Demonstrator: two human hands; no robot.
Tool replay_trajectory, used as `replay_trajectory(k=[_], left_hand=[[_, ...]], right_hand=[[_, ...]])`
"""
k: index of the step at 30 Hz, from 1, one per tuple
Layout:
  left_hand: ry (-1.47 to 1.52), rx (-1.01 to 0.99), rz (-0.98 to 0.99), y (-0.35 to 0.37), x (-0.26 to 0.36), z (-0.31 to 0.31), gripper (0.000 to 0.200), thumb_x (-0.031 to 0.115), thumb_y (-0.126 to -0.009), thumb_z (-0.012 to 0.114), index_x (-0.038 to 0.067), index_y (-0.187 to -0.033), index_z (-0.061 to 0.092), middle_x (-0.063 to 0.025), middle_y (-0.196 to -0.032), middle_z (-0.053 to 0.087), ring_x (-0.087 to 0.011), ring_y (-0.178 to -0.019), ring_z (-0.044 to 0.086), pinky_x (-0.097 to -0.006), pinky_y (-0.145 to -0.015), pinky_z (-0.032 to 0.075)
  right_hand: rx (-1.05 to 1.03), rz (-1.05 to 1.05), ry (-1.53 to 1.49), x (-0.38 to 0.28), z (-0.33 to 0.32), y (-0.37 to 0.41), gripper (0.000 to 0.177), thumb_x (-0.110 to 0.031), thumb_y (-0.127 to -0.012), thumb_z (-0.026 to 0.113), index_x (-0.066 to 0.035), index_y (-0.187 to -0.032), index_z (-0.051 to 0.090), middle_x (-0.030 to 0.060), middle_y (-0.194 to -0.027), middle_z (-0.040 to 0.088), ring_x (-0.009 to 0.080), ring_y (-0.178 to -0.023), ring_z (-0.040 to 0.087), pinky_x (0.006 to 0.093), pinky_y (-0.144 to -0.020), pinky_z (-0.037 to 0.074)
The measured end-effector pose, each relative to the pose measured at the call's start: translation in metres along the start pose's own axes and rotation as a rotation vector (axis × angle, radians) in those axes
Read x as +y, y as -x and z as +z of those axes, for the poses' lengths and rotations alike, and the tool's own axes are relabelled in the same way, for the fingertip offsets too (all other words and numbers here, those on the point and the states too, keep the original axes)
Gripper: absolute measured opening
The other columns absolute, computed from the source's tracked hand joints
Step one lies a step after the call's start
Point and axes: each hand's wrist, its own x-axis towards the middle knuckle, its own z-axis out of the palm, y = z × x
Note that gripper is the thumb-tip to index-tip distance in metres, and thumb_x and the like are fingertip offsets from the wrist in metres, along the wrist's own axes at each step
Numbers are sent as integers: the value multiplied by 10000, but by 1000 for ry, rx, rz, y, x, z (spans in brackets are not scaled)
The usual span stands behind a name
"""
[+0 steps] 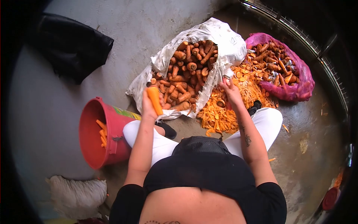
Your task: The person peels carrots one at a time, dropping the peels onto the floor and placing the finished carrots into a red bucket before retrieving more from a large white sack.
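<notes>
Concrete floor (pixel 56 112) is bearing everything: left hand (pixel 148 107), grip clamped on a peeled carrot (pixel 154 100) at centre-left near the red bucket (pixel 115 143), is holding it upright, while right hand (pixel 232 91), grip closed on a peeler (pixel 226 77), is hovering over the peel heap (pixel 220 114), likely so scraps land there.

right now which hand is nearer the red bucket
Left. The left hand, holding a carrot, is just beside the bucket; the right hand is far across, by the peel pile.
</notes>
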Motion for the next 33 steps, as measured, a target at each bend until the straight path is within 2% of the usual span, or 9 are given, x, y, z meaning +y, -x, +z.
replay_trajectory(k=[5, 8, 11, 16, 20, 24, 27, 30, 33], left_hand=[[71, 31, 413, 32, 95, -58, 314, 386, -917, 443, 133, -1063, 560, -99, -844, 606, -203, -645, 578, -336, -614, 506], [-156, 276, 776, 78, 162, -99, 318, 399, -915, 447, 130, -1030, 570, -94, -840, 626, -188, -668, 591, -314, -612, 498], [-579, 863, 1167, 118, 203, -128, 403, 406, -981, 321, 87, -1055, 556, -111, -863, 603, -188, -658, 561, -285, -586, 478], [-1179, 1442, 996, 139, 239, -208, 440, 429, -990, 313, 118, -1124, 593, -110, -953, 622, -236, -836, 597, -350, -751, 481], [-1518, 1408, 1137, 121, 243, -273, 390, 415, -966, 422, 121, -1072, 655, -113, -997, 617, -265, -871, 583, -370, -800, 465], [-1404, 1147, 1474, 96, 208, -203, 275, 306, -885, 635, 41, -940, 685, -119, -1020, 599, -218, -834, 577, -325, -714, 482], [-1284, 794, 1554, 71, 179, -144, 241, 241, -910, 608, 16, -868, 684, -110, -1001, 586, -216, -862, 605, -317, -730, 497], [-1329, 580, 1187, 47, 144, -95, 403, 376, -992, 390, 61, -1094, 621, -113, -1006, 678, -228, -884, 633, -314, -796, 486], [-1526, 405, 790, -7, 101, -79, 375, 315, -997, 344, 126, -1249, 548, -148, -1213, 562, -278, -1131, 531, -475, -959, 384]], right_hand=[[-7, -8, -25, -16, -3, 4, 212, -278, -877, 646, -98, -961, 572, -69, -574, 423, 27, -446, 340, 205, -413, 254], [-4, 1, 58, -12, -8, 2, 225, -288, -870, 656, -97, -954, 570, -73, -571, 418, 30, -443, 331, 213, -416, 255], [-12, 41, 122, -1, -8, -6, 220, -284, -867, 657, -88, -929, 575, -62, -555, 429, 38, -441, 353, 218, -415, 261], [-5, 3, 181, 17, 6, -7, 220, -266, -869, 649, -52, -888, 600, -47, -587, 468, 40, -490, 393, 219, -453, 305], [-14, 14, 298, 26, 7, 0, 269, -270, -862, 654, -28, -976, 622, -50, -648, 497, 32, -557, 395, 203, -506, 325], [-77, -19, 338, 13, 12, 18, 326, -247, -841, 673, 6, -1035, 608, -35, -711, 535, 52, -627, 449, 220, -575, 378], [-174, -168, 383, -7, 22, 25, 340, -205, -811, 690, 28, -1042, 597, -10, -799, 571, 73, -734, 487, 237, -688, 418], [-267, -194, 513, 9, 13, -1, 297, -199, -812, 685, 10, -1008, 607, -7, -796, 575, 73, -723, 482, 242, -678, 420], [-330, -107, 686, 7, 12, -13, 288, -217, -804, 691, -1, -978, 612, 4, -754, 573, 83, -670, 488, 259, -622, 424]])
